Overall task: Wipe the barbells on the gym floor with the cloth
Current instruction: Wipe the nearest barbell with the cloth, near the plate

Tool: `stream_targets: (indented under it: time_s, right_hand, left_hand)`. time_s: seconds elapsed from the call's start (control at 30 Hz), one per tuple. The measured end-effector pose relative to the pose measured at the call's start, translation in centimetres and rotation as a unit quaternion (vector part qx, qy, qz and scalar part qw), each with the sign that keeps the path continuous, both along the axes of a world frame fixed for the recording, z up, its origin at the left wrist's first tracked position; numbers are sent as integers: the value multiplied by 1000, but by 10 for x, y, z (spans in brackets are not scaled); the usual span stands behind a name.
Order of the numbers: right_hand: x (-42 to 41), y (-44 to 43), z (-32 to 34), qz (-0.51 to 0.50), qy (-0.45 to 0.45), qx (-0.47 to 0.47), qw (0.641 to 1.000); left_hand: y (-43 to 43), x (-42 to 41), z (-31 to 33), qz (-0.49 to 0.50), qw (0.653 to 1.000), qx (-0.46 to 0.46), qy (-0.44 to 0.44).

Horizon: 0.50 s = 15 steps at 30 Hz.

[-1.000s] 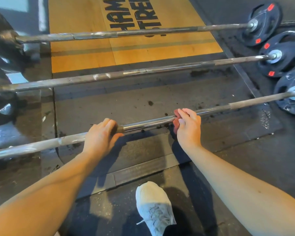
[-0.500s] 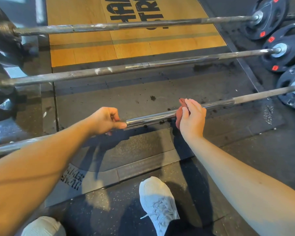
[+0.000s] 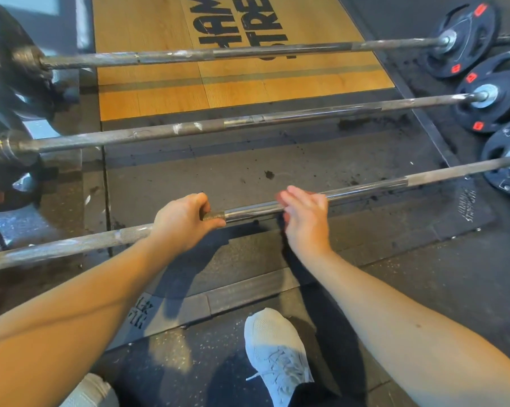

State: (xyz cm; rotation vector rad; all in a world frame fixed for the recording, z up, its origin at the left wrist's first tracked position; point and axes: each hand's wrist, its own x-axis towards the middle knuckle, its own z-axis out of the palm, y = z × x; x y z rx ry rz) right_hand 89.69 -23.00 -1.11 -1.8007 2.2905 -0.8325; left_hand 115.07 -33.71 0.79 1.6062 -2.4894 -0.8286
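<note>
Three steel barbells lie side by side on the gym floor: the nearest barbell (image 3: 365, 186), the middle barbell (image 3: 277, 117) and the far barbell (image 3: 247, 51). My left hand (image 3: 186, 221) grips the nearest bar at the end of its knurled section. My right hand (image 3: 306, 218) is curled over the smooth middle of the same bar. The reddish cloth (image 3: 279, 197) is almost wholly hidden under that hand; only a blurred edge shows by the fingertips.
Black weight plates (image 3: 494, 98) with red marks sit on the right ends of the bars, and dark plates (image 3: 6, 83) on the left ends. A wooden lifting platform (image 3: 247, 89) lies beyond. My white shoes (image 3: 277, 356) stand on the rubber floor just behind the bar.
My right hand has slid a little to the left along the nearest bar with the cloth. My left hand re-gripped the bar at the same spot.
</note>
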Motion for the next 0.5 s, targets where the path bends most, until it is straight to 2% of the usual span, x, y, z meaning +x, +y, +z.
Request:
stream_targets:
  time_s: [0.13,0.17,0.27,0.37,0.5]
  right_hand:
    - [-10,-2,-1,-148,-7,-27,989]
    - [3,-4,-1,-162,-45,-40,985]
    - [62,-11,-6,-47,-141,-37,988]
    - [99,-13,-11,49,-124,7,991]
    - [80,-14,10,123,-53,9,991]
  left_hand:
    - [16,2,-5,49,998,-19,28]
    - [18,3,-7,54,998,-21,37]
    - [20,7,-9,41,997,-38,47]
    - [20,10,-9,15,998,-50,37]
    - [19,15,-13,-7,995,-78,55]
